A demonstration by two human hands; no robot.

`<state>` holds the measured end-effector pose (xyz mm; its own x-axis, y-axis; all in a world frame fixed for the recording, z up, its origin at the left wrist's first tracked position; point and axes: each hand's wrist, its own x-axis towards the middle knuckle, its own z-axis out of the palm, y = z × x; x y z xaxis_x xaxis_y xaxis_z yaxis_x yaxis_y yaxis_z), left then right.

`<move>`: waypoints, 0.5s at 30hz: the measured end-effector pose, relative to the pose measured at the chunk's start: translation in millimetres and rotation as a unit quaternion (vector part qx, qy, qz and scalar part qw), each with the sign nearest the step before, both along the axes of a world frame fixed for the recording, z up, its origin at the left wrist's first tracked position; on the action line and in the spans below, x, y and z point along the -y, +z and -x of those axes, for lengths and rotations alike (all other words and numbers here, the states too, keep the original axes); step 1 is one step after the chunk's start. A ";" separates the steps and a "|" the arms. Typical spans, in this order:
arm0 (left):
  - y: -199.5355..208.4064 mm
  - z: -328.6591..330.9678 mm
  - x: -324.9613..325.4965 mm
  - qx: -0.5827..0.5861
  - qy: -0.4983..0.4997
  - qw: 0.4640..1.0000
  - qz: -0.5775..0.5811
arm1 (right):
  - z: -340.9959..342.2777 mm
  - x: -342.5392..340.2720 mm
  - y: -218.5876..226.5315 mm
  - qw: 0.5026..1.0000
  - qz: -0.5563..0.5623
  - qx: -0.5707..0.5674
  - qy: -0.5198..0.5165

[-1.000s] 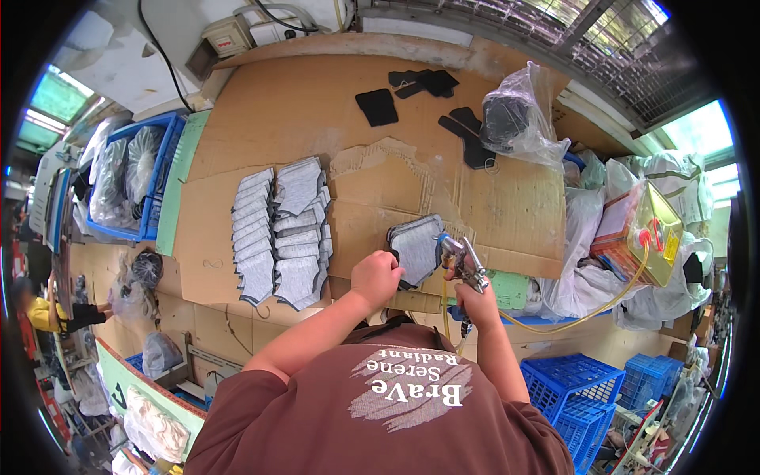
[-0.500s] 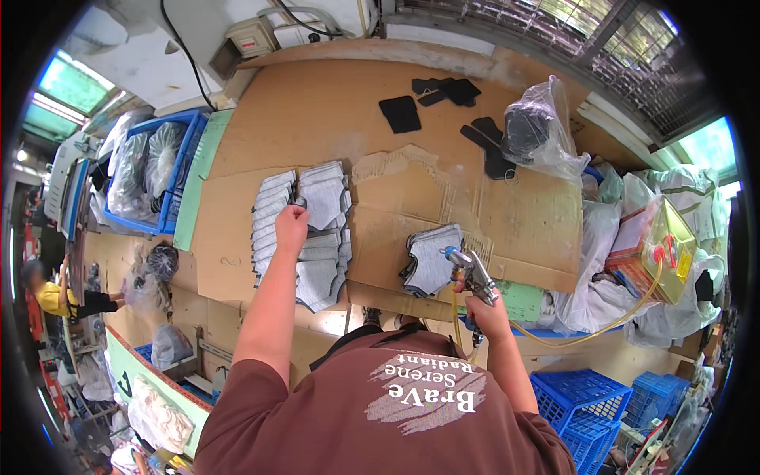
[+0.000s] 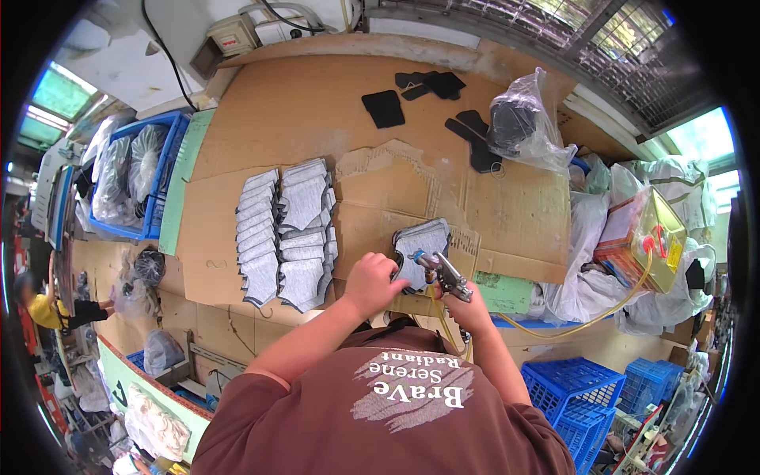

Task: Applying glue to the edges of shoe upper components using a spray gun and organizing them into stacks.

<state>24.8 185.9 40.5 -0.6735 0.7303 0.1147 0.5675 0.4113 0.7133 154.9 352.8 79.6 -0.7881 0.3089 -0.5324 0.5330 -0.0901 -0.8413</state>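
My right hand (image 3: 469, 310) grips a metal spray gun (image 3: 445, 272) with a yellow hose (image 3: 554, 331), its nozzle pointed at a small stack of grey fabric pieces (image 3: 423, 252) on the cardboard-covered table (image 3: 317, 119). My left hand (image 3: 375, 283) rests at the near left edge of that stack, fingers curled on the top grey piece. To the left, two overlapping rows of the same grey pieces (image 3: 285, 233) lie spread on the cardboard.
Black cut pieces (image 3: 384, 108) and a plastic bag of black parts (image 3: 518, 127) lie at the far side. Blue crates (image 3: 131, 178) with bagged goods stand left, more blue crates (image 3: 586, 396) lower right. A yellow can (image 3: 645, 241) sits among white bags on the right. Another person (image 3: 47, 305) is far left.
My left hand has come back from the spread rows on the left to the small stack by the spray gun. The right hand with the gun has barely moved.
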 end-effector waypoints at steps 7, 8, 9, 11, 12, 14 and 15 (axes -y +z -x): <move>-9.1 -8.0 -9.3 -0.050 -0.017 0.995 0.082 | 0.3 -1.3 -2.9 0.999 -0.001 0.031 -0.018; -8.4 -8.6 -10.0 -0.058 -0.010 0.995 0.086 | -1.7 -2.6 -8.1 0.999 0.005 0.012 -0.034; -8.5 -9.1 -10.6 -0.058 -0.012 0.995 0.086 | -3.5 -4.0 -10.9 0.999 0.012 -0.007 -0.050; -8.5 -9.4 -10.5 -0.032 -0.003 0.994 0.103 | -4.2 -6.2 -8.3 0.998 0.009 -0.016 -0.061; -8.3 -9.1 -10.6 -0.032 -0.003 0.994 0.103 | -4.7 -7.6 -7.4 0.997 0.006 -0.026 -0.072; -6.8 -7.9 -11.3 0.009 0.007 0.992 0.124 | -8.6 -13.9 -10.5 0.997 -0.004 -0.014 -0.077; -5.1 -7.3 -11.7 0.009 0.006 0.992 0.124 | -10.3 -16.9 -12.0 0.997 -0.013 -0.001 -0.081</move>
<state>32.1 197.6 35.4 -0.6832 0.7259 -0.0792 0.5495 0.5826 0.5989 165.2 369.7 67.5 -0.7281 0.4464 -0.5202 0.5110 -0.1524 -0.8460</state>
